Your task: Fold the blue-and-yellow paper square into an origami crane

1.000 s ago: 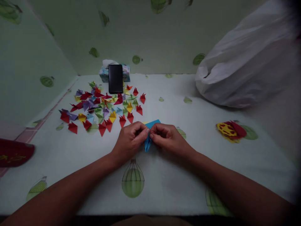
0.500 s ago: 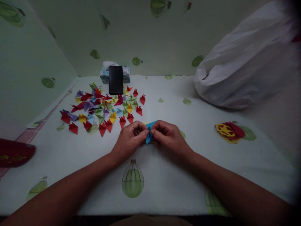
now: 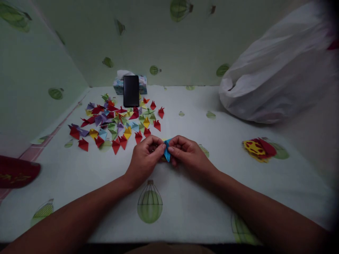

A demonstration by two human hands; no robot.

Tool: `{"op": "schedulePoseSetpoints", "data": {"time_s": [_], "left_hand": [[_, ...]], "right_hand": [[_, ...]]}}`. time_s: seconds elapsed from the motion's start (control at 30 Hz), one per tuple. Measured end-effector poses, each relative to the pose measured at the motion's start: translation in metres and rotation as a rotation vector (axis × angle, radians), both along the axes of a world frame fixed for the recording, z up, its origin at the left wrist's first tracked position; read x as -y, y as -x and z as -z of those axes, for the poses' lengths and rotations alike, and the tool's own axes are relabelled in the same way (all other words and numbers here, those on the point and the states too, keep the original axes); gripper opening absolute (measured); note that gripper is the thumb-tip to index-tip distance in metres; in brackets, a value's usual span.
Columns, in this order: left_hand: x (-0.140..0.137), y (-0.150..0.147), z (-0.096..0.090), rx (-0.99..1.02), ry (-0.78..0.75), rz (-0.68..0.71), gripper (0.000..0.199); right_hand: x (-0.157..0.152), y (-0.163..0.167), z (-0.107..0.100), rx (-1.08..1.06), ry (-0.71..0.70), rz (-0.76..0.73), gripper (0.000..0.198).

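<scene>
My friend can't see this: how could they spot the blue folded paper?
On the white balloon-print tablecloth, find the bare left hand and bare right hand nearly meeting. Pinched between them is the pointed, blue folded paper. Its deeper blue sets it apart from the loose, multicoloured folded papers farther back.

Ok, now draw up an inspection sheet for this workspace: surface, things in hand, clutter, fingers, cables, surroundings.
Surface: white table cover printed with green hot-air balloons.
Things in hand: blue folded paper, its point toward the wearer.
Clutter: many-coloured folded paper pieces spread beyond the left hand; black phone-like device in front of a tissue box; yellow and red cut-outs on the right; white plastic bag at the back right; red object cut off by the left edge.
Fingers: those of the left hand and right hand both grip the blue folded paper.
Cables: nothing seen.
Surroundings: pale green wall with balloon prints; dim light.
</scene>
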State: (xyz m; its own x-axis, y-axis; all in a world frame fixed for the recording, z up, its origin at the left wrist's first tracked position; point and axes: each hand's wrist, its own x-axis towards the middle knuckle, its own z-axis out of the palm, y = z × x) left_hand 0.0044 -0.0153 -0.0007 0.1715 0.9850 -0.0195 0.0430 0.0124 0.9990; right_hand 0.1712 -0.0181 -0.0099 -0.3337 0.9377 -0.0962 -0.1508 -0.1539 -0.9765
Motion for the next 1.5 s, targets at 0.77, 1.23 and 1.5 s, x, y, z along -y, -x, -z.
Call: {"op": "schedulePoseSetpoints", "data": {"time_s": [0.77, 1.23, 1.5], "left_hand": [[0.0017, -0.0009, -0.0005, -0.001, -0.018, -0.013, 0.019], [0.0026, -0.0013, 0.0075, -0.019, -0.043, 0.040, 0.018], [0.0005, 0.0013, 0.0067, -0.098, -0.091, 0.048, 0.017]], "right_hand": [[0.0022, 0.0011, -0.0043, 0.104, -0.063, 0.010, 0.019], [0.0061, 0.0019, 0.0007, 0.318, -0.220, 0.152, 0.013], [0.0049, 0.0025, 0.0043, 0.447, -0.360, 0.146, 0.013]]}}
